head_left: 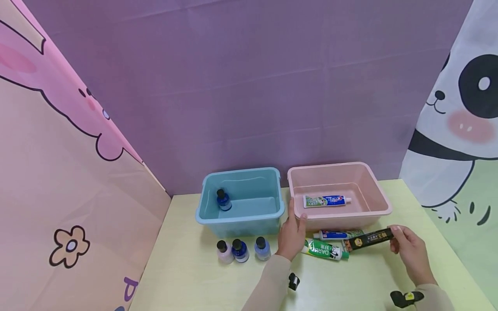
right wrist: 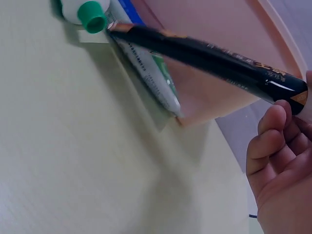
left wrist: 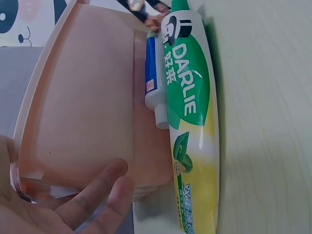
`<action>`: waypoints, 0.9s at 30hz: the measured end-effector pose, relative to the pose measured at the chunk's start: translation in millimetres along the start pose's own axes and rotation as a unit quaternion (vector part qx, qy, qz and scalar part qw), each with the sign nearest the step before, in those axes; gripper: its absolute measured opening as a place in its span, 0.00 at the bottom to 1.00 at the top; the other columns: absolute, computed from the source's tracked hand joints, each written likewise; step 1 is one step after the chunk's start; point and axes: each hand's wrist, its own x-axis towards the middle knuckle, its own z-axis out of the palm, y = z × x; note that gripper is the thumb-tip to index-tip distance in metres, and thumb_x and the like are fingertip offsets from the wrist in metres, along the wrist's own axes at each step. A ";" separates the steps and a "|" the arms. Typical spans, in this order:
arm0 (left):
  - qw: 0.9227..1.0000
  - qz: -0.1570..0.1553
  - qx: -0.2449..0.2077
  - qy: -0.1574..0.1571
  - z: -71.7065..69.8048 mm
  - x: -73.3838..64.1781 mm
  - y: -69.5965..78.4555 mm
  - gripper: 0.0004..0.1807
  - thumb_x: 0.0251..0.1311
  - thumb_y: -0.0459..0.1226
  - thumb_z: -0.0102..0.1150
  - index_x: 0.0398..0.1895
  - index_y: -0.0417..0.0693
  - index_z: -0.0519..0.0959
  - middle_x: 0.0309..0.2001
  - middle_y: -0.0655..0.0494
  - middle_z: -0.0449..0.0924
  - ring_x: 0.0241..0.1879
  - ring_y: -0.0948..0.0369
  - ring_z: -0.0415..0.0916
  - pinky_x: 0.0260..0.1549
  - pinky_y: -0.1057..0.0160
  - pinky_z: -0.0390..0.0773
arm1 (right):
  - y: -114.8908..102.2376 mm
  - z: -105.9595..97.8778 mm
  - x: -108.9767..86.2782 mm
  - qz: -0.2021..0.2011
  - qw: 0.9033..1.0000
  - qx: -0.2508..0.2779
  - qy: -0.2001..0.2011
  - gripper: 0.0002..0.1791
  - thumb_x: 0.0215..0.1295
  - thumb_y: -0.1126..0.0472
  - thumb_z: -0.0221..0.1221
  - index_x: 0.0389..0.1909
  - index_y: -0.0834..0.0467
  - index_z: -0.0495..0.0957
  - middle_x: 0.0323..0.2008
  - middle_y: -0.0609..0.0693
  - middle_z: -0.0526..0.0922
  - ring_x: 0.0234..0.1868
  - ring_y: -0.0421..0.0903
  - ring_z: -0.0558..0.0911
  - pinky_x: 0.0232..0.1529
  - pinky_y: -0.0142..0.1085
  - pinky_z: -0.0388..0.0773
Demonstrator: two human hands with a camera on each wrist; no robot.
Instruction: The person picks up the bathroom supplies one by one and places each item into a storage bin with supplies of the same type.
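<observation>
My right hand (head_left: 413, 252) pinches one end of a black toothpaste tube (head_left: 369, 239) between thumb and fingers. In the right wrist view the black tube (right wrist: 204, 61) slants across, its far end over the other tubes. At the front left corner of the pink bin (head_left: 338, 221), my left hand (head_left: 292, 235) rests with fingers extended against the walls. A green and yellow Darlie toothpaste tube (left wrist: 192, 97) lies on the table in front of that bin, beside a blue and white toothpaste tube (head_left: 335, 235). Inside the pink bin lies another toothpaste tube (head_left: 326, 201).
Left of the pink bin stands a blue bin (head_left: 241, 226) with a dark blue bottle (head_left: 223, 201) in it. Before it stand a pale pink bottle (head_left: 225, 254), a dark blue bottle (head_left: 240, 252) and a light blue bottle (head_left: 262, 249). A purple backdrop (head_left: 249, 95) rises behind.
</observation>
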 end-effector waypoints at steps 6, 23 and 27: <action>0.999 -0.003 -0.047 0.001 0.9 1.6 0.2 0.36 0.79 0.57 0.39 0.83 0.75 0.39 0.79 0.50 0.61 0.74 0.42 0.66 0.68 0.34 0.68 | -10.0 -0.3 -3.3 -0.023 0.998 0.060 0.013 0.10 0.78 0.49 0.55 0.36 0.40 0.83 0.22 0.39 0.76 0.21 0.36 0.75 0.24 0.27 0.73; 0.986 0.015 -0.163 -0.011 2.5 4.3 -5.0 0.35 0.79 0.54 0.42 0.83 0.75 0.42 0.82 0.54 0.53 0.78 0.49 0.59 0.73 0.44 0.65 | -31.6 -1.6 -9.8 -0.047 0.993 0.104 0.032 0.09 0.76 0.49 0.58 0.42 0.46 0.84 0.23 0.40 0.78 0.21 0.36 0.75 0.24 0.26 0.74; 0.980 0.017 -0.199 -0.015 3.3 5.4 -7.5 0.35 0.78 0.56 0.44 0.82 0.78 0.43 0.82 0.58 0.51 0.79 0.51 0.57 0.74 0.46 0.64 | -36.6 -1.6 -11.4 -0.061 0.990 0.123 0.029 0.09 0.76 0.51 0.58 0.42 0.50 0.84 0.23 0.41 0.78 0.21 0.37 0.75 0.24 0.26 0.75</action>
